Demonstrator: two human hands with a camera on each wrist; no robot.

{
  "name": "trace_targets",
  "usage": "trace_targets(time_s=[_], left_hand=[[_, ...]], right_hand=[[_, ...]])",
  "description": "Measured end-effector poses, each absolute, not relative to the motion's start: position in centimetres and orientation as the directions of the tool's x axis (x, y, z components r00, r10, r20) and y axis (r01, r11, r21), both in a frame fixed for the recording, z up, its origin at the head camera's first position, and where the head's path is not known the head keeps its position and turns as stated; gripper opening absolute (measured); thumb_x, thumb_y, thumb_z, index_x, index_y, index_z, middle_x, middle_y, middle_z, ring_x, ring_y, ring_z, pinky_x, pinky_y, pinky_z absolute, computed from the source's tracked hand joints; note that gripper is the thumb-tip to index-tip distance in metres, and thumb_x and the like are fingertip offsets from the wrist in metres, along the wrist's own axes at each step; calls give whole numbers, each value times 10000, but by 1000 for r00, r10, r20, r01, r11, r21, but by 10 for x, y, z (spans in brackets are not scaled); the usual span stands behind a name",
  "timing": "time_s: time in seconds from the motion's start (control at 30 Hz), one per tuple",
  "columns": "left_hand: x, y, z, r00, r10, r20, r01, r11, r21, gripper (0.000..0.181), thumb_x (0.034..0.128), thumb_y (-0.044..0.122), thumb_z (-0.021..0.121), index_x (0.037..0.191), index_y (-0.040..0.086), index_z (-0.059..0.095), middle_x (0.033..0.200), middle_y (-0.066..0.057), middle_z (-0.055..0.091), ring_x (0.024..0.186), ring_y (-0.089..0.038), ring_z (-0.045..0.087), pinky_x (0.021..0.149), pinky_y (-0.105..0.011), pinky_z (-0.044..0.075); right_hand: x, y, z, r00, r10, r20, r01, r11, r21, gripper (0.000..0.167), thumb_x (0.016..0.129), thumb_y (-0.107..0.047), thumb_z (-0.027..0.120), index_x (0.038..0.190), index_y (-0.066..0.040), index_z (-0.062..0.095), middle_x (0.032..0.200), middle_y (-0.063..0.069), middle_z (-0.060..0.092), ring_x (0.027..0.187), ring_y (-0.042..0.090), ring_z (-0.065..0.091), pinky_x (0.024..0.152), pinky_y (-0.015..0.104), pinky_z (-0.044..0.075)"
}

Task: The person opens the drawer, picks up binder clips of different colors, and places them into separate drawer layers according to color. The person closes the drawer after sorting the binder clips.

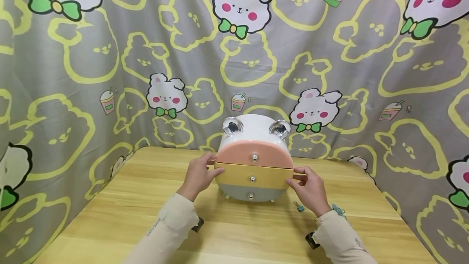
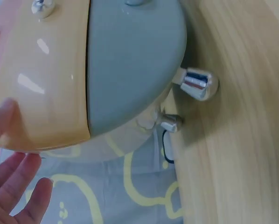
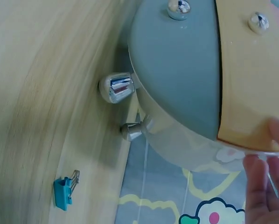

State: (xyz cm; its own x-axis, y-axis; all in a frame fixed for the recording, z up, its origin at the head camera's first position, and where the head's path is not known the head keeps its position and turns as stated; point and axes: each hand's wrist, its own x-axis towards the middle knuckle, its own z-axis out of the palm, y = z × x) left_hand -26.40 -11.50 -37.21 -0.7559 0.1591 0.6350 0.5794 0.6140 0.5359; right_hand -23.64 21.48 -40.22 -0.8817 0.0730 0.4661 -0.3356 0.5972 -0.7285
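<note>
A small rounded drawer cabinet (image 1: 256,132) with silver-ringed eyes stands upright on the table. Its fronts are a pink drawer (image 1: 238,154), a yellow drawer (image 1: 271,174) and a grey-blue drawer (image 1: 234,191), each with a silver knob. My left hand (image 1: 198,176) holds the cabinet's left side at yellow-drawer height, thumb against the yellow front and fingers along the side. On the opposite side my right hand (image 1: 311,188) grips likewise, its thumb on the yellow front's right end. A dark seam separates the yellow and grey-blue fronts in both wrist views.
A teal binder clip (image 1: 299,206) lies on the wooden table (image 1: 146,199), just right of the cabinet and near my right hand. Behind and at both sides hangs a grey curtain (image 1: 205,64) with rabbit prints. Short silver feet (image 2: 200,85) raise the cabinet off the tabletop.
</note>
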Motion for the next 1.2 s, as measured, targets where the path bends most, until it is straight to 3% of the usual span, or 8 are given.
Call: trace_targets(time_s=[0.23, 0.47, 0.6, 0.7, 0.83, 0.97, 1.1, 1.2], left_hand=[[-269, -115, -373, -729, 157, 667, 590, 639, 493, 309, 709, 116, 860, 877, 76, 604, 950, -114, 700, 829, -292, 706, 685, -410, 570], [-272, -126, -372, -803, 160, 574, 534, 619, 575, 441, 773, 225, 837, 1123, 80, 612, 1154, -111, 652, 973, -349, 657, 774, -459, 546], [-273, -127, -365, -782, 215, 585, 578, 603, 551, 563, 812, 280, 803, 1275, 87, 548, 1222, -143, 585, 1076, -352, 590, 814, -482, 526], [-274, -125, -359, -762, 268, 590, 613, 591, 523, 629, 830, 319, 780, 1361, 127, 503, 1284, -168, 544, 1128, -360, 546, 848, -534, 494], [-277, -119, -348, -753, 332, 568, 636, 589, 499, 718, 839, 358, 755, 1451, 183, 424, 1434, -156, 448, 1232, -372, 474, 937, -612, 408], [-281, -111, -338, -773, 377, 510, 624, 597, 504, 844, 788, 408, 792, 1494, 244, 361, 1487, -150, 377, 1291, -386, 419, 992, -634, 345], [-285, -103, -333, -796, 404, 451, 602, 602, 524, 989, 699, 411, 866, 1513, 294, 317, 1505, -183, 317, 1244, -413, 444, 966, -621, 374], [-287, -99, -333, -806, 417, 419, 591, 588, 551, 1017, 688, 380, 882, 1520, 311, 301, 1548, -230, 217, 1279, -464, 402, 968, -630, 370]], right_hand=[[-238, 210, -401, -883, 147, 445, -274, 608, -745, 257, 844, -137, 772, 1024, -8, 643, 985, 146, 706, 925, 283, 679, 736, 286, 545], [-237, 209, -407, -851, 136, 507, -337, 599, -726, 236, 856, -155, 760, 1016, -33, 638, 888, 70, 673, 825, 201, 647, 667, 209, 508], [-233, 208, -410, -768, 149, 623, -437, 589, -680, 127, 847, -110, 754, 847, -70, 634, 694, -10, 571, 599, 114, 540, 540, 204, 450], [-231, 207, -412, -759, 48, 649, -516, 563, -645, 169, 834, -76, 758, 762, -115, 611, 627, -53, 531, 526, 77, 479, 479, 228, 417], [-230, 200, -415, -826, -244, 509, -555, 513, -655, 105, 861, -124, 740, 911, -105, 650, 702, -81, 583, 581, 66, 528, 514, 252, 466], [-231, 189, -422, -824, -477, 305, -536, 485, -691, 353, 903, -198, 706, 1214, -68, 603, 878, -1, 649, 695, 103, 617, 624, 281, 526], [-236, 178, -430, -798, -577, 174, -505, 483, -715, 501, 914, -227, 696, 1369, -119, 517, 1084, 159, 647, 845, 170, 668, 721, 289, 543], [-240, 170, -435, -787, -605, 123, -485, 483, -729, 528, 920, -230, 688, 1406, -168, 490, 1216, 191, 606, 948, 237, 670, 759, 268, 538]])
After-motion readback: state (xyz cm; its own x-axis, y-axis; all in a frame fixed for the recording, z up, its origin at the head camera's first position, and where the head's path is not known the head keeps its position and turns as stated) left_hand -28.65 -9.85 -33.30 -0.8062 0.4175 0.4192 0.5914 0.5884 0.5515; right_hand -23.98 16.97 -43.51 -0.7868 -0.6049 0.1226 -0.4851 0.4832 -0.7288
